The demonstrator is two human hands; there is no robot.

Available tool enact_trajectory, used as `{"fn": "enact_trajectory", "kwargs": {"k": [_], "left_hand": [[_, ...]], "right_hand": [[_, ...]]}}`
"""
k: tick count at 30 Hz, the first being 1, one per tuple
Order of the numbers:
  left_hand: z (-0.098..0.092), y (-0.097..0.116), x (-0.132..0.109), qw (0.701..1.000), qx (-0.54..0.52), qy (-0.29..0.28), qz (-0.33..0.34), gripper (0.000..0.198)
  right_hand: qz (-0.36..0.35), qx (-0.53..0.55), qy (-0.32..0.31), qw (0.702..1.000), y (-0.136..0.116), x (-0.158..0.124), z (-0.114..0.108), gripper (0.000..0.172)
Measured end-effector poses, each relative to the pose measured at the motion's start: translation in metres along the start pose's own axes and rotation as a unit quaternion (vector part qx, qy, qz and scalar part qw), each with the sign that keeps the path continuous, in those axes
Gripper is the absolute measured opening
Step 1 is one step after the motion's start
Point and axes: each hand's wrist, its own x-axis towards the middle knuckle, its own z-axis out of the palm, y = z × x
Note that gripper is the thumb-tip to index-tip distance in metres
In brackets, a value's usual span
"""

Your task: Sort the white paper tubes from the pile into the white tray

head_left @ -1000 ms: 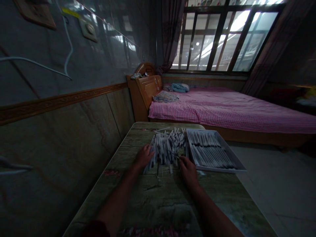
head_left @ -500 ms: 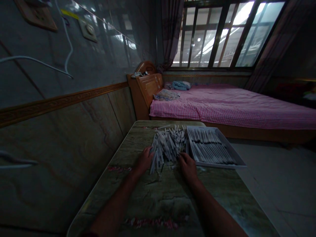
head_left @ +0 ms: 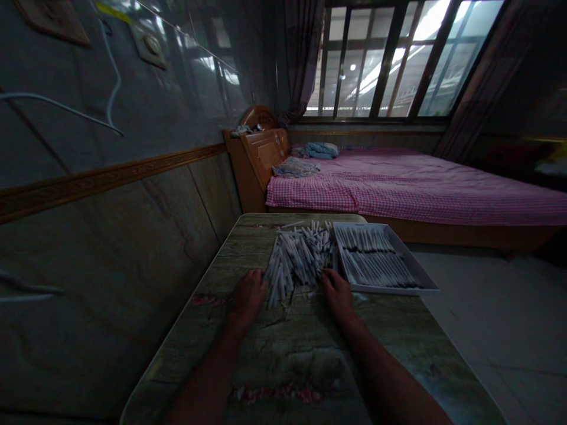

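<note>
A loose heap of thin white pen-like sticks (head_left: pixel 295 260) lies on the table (head_left: pixel 283 354), pointing many ways. At its left edge is my left hand (head_left: pixel 248 292), fingers curled together; whatever they grip is hidden. On the heap's right side, my right hand (head_left: pixel 337 293) has thumb and fingers pinched close to the stick ends, and I cannot make out what is between them. A shallow white tray (head_left: pixel 429 289) stands just right of the heap. Inside it, similar slim sticks (head_left: pixel 381 268) with dark ends lie side by side in two rows.
Along the left runs a tiled wall (head_left: pixel 177 218) with a loose cable (head_left: pixel 66 106). Beyond the table is a bed (head_left: pixel 398 183) with a pink checked cover and a wooden headboard (head_left: pixel 257 159). Tiled floor (head_left: pixel 465 307) lies to the right.
My left hand has drawn back slightly left from the heap, its fingers more curled. The right hand stays at nearly the same place by the heap. The whole view has shifted a little.
</note>
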Motion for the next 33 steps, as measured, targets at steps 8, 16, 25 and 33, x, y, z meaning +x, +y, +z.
{"fn": "enact_trajectory", "kwargs": {"k": [8,16,25,33], "left_hand": [[0.012,-0.012,0.016,0.903,-0.409,0.079,-0.111,0.033],[0.015,-0.007,0.012,0.737,-0.662,0.058,-0.122,0.043],[0.008,0.002,0.007,0.717,-0.688,0.049,-0.102,0.047],[0.012,0.014,0.005,0.811,-0.574,0.091,-0.064,0.042]], "right_hand": [[-0.067,-0.05,-0.019,0.996,-0.003,-0.007,0.002,0.035],[-0.119,-0.148,-0.098,0.977,-0.014,-0.016,0.003,0.032],[-0.107,-0.228,-0.102,0.962,-0.015,-0.015,0.004,0.03],[-0.086,-0.289,-0.102,0.948,-0.018,-0.013,0.002,0.026]]}}
